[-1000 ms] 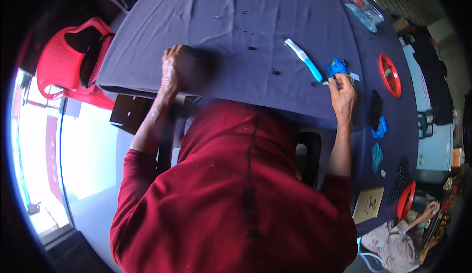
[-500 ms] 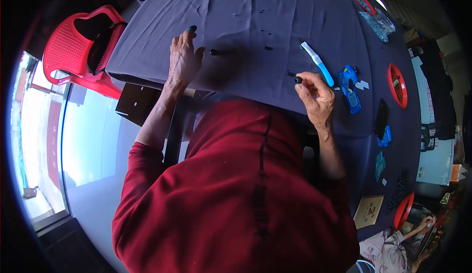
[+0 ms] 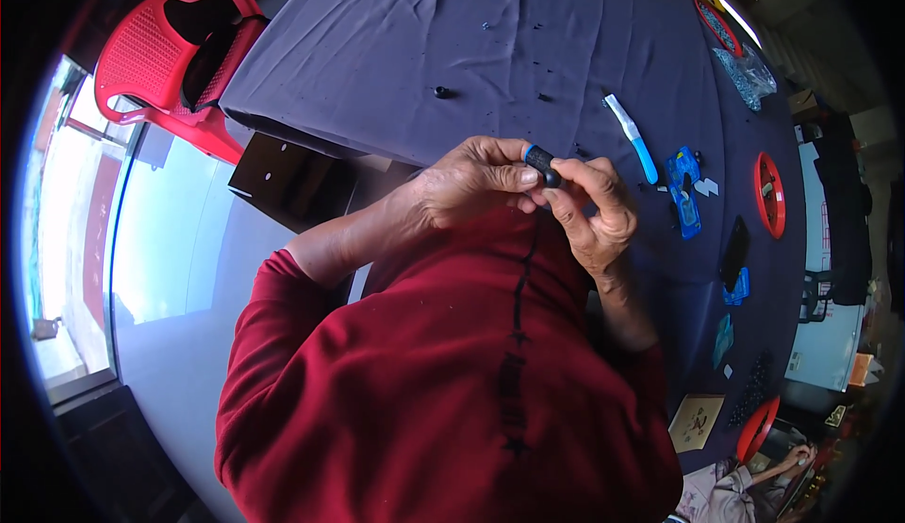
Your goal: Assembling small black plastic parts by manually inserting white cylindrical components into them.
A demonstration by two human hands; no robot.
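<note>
In front of my waist, just off the near table edge, my two hands meet. My left hand (image 3: 471,181) pinches a small black cylinder with a blue end (image 3: 537,156) between thumb and fingers. Against its lower end, my right hand (image 3: 600,214) grips a small round black piece (image 3: 551,180); my fingers partly cover where the two touch. Another small black piece (image 3: 442,92) lies on the dark grey tablecloth (image 3: 377,61), beyond my left hand. Black bits (image 3: 545,98) are scattered farther along the cloth.
Right of my hands lie a blue-handled tool with a whitish blade-like end (image 3: 633,141), a blue plastic case (image 3: 685,193), a red tray (image 3: 769,195) and a black phone-like slab (image 3: 734,254). A red chair (image 3: 141,61) stands left. A co-worker's hand (image 3: 800,455) shows lower right.
My left hand has come from the far left of the table to my right hand, bringing the black cylinder. Both hands now meet over my lap, the right with its round piece.
</note>
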